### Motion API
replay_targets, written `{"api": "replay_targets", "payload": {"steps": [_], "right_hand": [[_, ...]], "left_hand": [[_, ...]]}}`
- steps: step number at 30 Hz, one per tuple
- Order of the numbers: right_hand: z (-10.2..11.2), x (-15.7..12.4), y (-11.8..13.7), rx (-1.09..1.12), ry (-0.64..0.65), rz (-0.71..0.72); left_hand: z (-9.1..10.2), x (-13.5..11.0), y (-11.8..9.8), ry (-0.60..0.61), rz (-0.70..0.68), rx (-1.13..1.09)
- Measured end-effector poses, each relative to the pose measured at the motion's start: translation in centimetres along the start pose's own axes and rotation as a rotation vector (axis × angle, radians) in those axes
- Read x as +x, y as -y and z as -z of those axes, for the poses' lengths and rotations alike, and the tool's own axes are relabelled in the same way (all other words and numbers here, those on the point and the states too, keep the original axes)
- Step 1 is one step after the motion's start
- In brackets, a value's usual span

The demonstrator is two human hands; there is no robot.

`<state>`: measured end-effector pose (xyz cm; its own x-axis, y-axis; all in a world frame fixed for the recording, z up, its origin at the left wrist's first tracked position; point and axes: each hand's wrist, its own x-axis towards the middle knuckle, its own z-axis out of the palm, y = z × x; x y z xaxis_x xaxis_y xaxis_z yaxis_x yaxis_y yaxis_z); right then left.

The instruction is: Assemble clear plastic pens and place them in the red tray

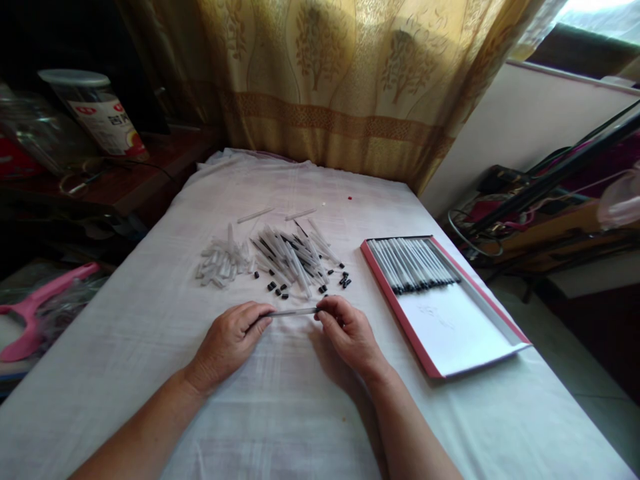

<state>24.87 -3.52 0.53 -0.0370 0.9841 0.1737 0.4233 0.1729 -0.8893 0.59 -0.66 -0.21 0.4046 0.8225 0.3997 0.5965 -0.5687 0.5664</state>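
Between my two hands a slim pen (295, 312) lies level, just above the cloth. My left hand (235, 337) pinches its left end, and my right hand (349, 333) grips the right end, where a dark tip shows. Beyond my hands is a loose pile of clear pen barrels and dark refills (290, 253). To its left lies a heap of clear pen caps (220, 260). Several small black end plugs (280, 290) are scattered in front of the pile, and more plugs (345, 279) lie to the right.
On the right, a shallow red-edged box (400, 327) holds a row of pens (415, 263) with black ends. Two clear tubes (300, 214) and a small red bit (350, 198) lie farther back. A patterned curtain (340, 80) hangs behind the cloth-covered table (240, 420). Jars (105, 120) stand left.
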Motion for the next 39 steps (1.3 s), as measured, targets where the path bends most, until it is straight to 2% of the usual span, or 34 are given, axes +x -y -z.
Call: {"api": "replay_targets", "payload": {"steps": [8,13,20,26,33,39], "right_hand": [[0.2,0.1,0.1,-0.057,0.002,0.047],[-0.1,0.1,0.1,-0.009,-0.025,0.045],[-0.4,0.1,0.4,0.039,-0.058,0.024],[-0.5,0.0,0.5,0.032,-0.049,0.007],[-0.7,0.1,0.2,0.117,-0.071,-0.008],[-0.9,0.0,0.1,0.134,-0.057,-0.036]], "left_hand": [[0.0,0.1,-0.1,0.023,0.034,-0.036],[0.2,0.2,-0.4,-0.012,0.112,-0.088],[0.9,0.4,-0.7,0.071,0.126,-0.058],[0.6,0.4,-0.6,0.007,0.191,-0.129],[1.0,0.4,-0.7,0.087,0.098,-0.055],[0.8,0.5,-0.6,-0.005,0.127,-0.077]]}}
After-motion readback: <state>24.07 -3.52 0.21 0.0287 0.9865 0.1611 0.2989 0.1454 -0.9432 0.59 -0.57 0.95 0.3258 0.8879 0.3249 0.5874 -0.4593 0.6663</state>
